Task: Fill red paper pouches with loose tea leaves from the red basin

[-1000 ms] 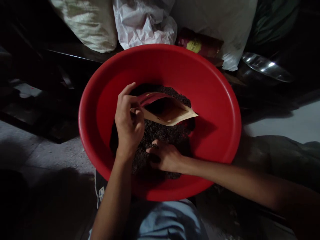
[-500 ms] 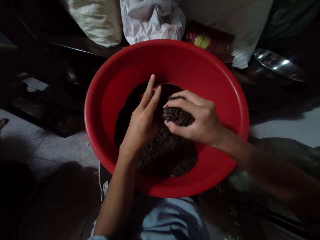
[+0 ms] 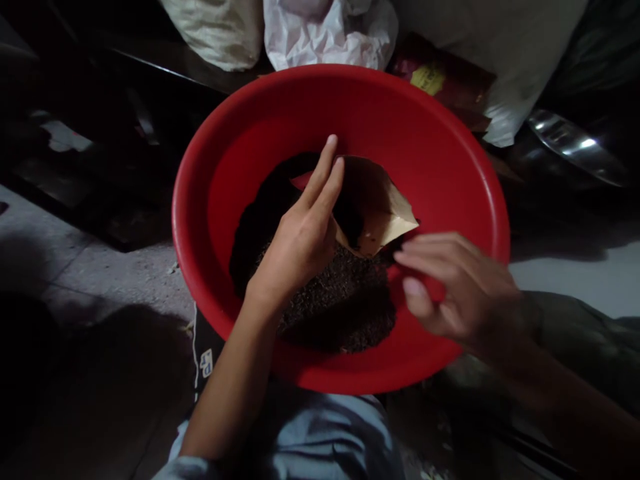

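Note:
A wide red plastic basin (image 3: 350, 87) holds a heap of dark, loose, crumbly stuff like dried tea leaves (image 3: 335, 287). Over the heap, my left hand (image 3: 300, 240) grips the left side of a paper bag (image 3: 387, 213), with two fingers stretched along its edge. The bag is pale brown inside, reddish outside, and its mouth faces me; some dark bits lie in it. At the basin's right side is my right hand (image 3: 460, 287), slightly blurred, thumb apart from the curved fingers and nothing between them.
Behind the basin stand a cream sack (image 3: 220, 33) and a crumpled white plastic bag (image 3: 330, 40). A dark red packet with a yellow label (image 3: 430, 77) lies beside them. A shiny metal bowl (image 3: 575, 147) is at the right, a dark shelf frame (image 3: 100, 220) at the left.
My right hand has let go of its clump of dark leaves and drawn back to the right, empty. The paper bag's open mouth now shows; my left hand has shifted slightly right.

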The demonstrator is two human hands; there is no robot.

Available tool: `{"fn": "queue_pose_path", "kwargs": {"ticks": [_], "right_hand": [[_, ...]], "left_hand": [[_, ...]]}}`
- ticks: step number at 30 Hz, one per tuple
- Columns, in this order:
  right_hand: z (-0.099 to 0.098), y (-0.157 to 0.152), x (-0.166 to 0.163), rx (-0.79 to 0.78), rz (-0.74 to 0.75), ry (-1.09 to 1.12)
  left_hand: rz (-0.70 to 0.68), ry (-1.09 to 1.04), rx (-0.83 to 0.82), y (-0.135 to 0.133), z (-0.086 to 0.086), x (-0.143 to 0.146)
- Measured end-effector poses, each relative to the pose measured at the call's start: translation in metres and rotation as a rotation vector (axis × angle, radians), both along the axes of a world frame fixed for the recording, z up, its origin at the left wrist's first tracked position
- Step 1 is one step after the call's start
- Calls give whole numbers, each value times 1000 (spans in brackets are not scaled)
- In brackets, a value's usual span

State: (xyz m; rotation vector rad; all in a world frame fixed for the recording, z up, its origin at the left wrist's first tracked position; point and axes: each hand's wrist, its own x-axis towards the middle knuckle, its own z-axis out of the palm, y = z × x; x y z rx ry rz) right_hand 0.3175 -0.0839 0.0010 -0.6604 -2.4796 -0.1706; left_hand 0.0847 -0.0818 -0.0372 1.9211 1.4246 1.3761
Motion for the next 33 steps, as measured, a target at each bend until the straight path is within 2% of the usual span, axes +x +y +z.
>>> {"fn": "queue_pose_path", "kwargs": {"ticks": [2,4,6,8,10,12,14,17,20,23,25,27,30,33], "right_hand": [[-18,-11,19,-38,-40,-39],[-48,-14,34,-189,-197,-154],[-81,-11,40,-459,-301,-360],[-107,-9,37,-769,-261,-569],[-119,-12,22,-1002,-233,-663],[-120,-20,0,-1118,-355,-652],[-114,-32,-25,-1157,-471,-603],[-108,-47,-49,-1126,-525,-529],[-112,-51,-51,-1063,-487,-413],[-116,-45,-43,-1066,-369,-284],[-107,-40,-39,-1064,-260,-209],[-85,-36,-37,-1012,-152,-119],[-32,-27,-37,-844,-30,23],[16,-3,-42,-620,23,66]], "left_hand": [[24,1,-24,-1,1,0],[53,19,-54,-3,1,1],[66,61,-60,-4,0,2],[57,113,-19,-4,-2,2],[41,156,59,-2,-7,1],[29,170,167,2,-12,-2],[18,166,268,7,-16,-6],[-1,154,357,12,-20,-11],[-8,144,384,13,-21,-12],[-4,139,368,12,-20,-12],[1,138,356,11,-19,-11],[6,139,342,11,-19,-11],[1,149,312,9,-18,-12],[2,153,283,9,-18,-13]]}}
